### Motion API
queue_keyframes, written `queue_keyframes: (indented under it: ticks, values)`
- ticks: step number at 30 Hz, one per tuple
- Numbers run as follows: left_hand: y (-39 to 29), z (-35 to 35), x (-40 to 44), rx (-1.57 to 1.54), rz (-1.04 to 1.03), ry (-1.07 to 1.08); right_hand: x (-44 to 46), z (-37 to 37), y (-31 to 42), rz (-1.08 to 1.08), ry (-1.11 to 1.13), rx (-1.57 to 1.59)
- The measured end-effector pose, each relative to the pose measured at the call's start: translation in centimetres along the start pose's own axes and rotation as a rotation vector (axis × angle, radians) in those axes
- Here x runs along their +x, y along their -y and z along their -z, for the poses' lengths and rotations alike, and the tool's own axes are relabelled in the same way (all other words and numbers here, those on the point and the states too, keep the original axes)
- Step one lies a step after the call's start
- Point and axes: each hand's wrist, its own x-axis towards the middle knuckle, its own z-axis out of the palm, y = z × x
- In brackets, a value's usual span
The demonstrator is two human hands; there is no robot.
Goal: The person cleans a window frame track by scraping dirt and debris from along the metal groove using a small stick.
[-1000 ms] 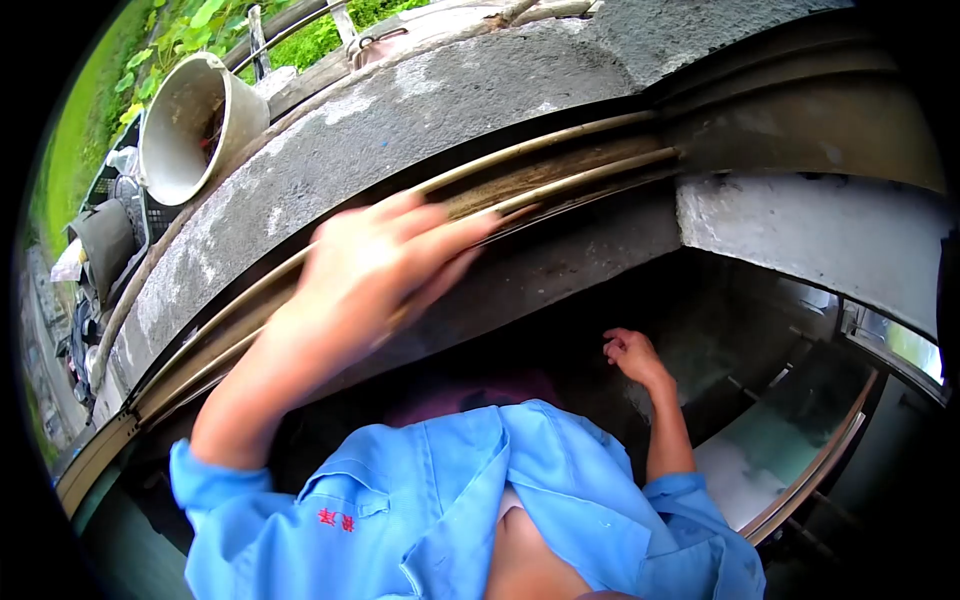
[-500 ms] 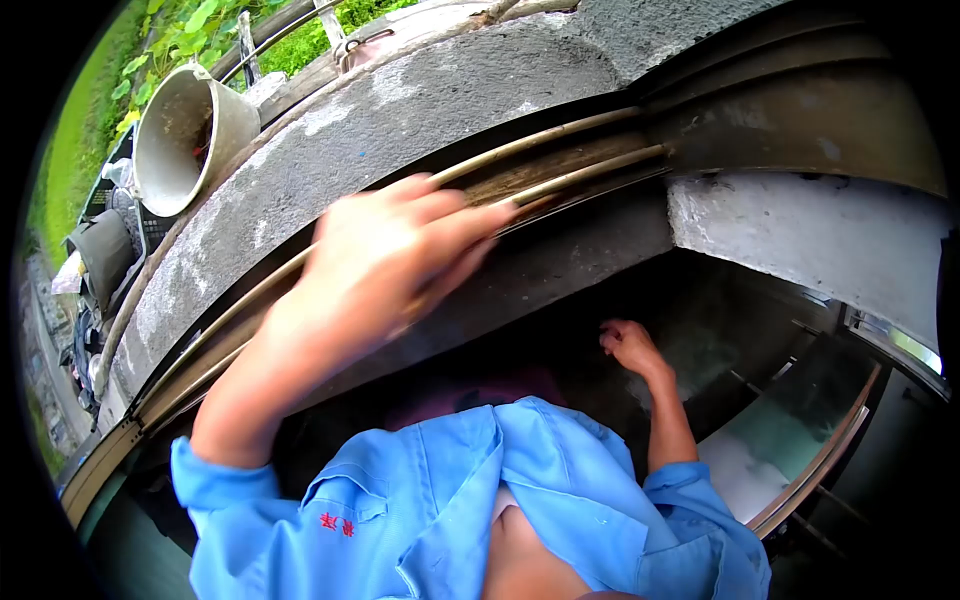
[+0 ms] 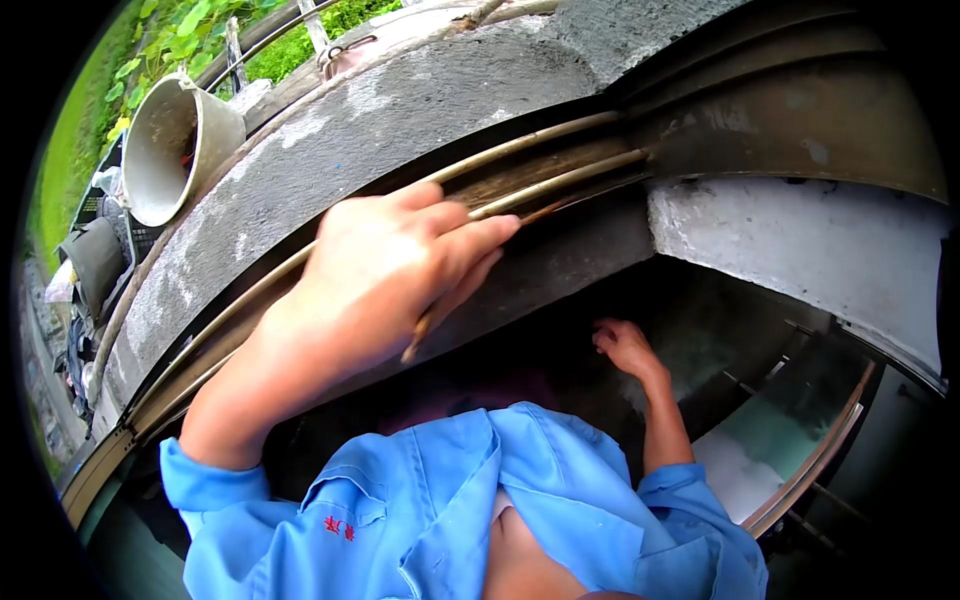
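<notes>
My left hand (image 3: 385, 260) is closed round a thin brown stick (image 3: 418, 338), whose near end sticks out below the palm. The fingertips point along the window track (image 3: 520, 180), a dirty channel between two pale rails, and the hand lies over it. Whether the stick's far end touches the channel I cannot tell. Lower on the right, my right hand (image 3: 628, 348) hangs over the dark interior with its fingers curled in; no object shows in it.
Beyond the track runs a rough concrete sill (image 3: 420, 95). A whitish bucket (image 3: 215, 125) lies tilted on the left, near dark crates and bags (image 3: 95, 260). A white wall edge (image 3: 790, 225) and a framed glass pane (image 3: 790, 430) stand on the right.
My left hand has moved slightly right along the track, and the stick's near end now shows more clearly below it. The view has shifted a little; my right hand keeps much the same pose.
</notes>
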Motion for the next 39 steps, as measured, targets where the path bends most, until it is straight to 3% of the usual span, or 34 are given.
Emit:
queue_keyframes:
  ticks: [2, 4, 6, 10, 15, 22, 25, 28, 34, 39]
  values:
    - [-0.7, 1.7, -1.8, 0.195, 0.043, 0.090, -0.5, 0.2, 0.0, -0.032, 0.003, 0.055]
    - [-1.4, 2.7, -2.8, 0.194, 0.088, 0.127, -0.4, 0.2, -0.6, -0.051, 0.007, 0.110]
    - [-1.7, 2.4, -3.1, 0.211, 0.101, 0.099, 0.0, -0.4, -2.2, -0.030, -0.001, -0.030]
    - [-0.6, -1.0, 0.4, 0.012, 0.011, -0.043, 0.3, 0.3, -0.8, -0.017, 0.015, -0.148]
    - [-1.6, 2.5, -3.2, 0.177, 0.096, 0.071, -0.3, 0.7, -0.2, -0.042, 0.024, 0.124]
    - [-0.3, 0.0, -0.3, 0.104, 0.038, 0.045, 0.0, 0.6, -1.8, -0.049, -0.024, -0.096]
    - [-1.4, 1.8, -2.1, 0.187, 0.057, 0.076, -0.5, 0.7, -1.0, 0.024, -0.050, 0.041]
    - [-2.3, 3.4, -4.0, 0.218, 0.141, 0.116, -0.9, 0.6, -1.0, -0.067, -0.013, 0.061]
    - [0.7, -1.7, 0.7, 0.079, -0.012, -0.013, 0.0, 0.7, 0.1, -0.034, -0.014, -0.115]
    - [-0.8, 0.9, -1.4, 0.144, 0.026, 0.046, -0.6, 0.3, 0.1, 0.029, -0.080, 0.076]
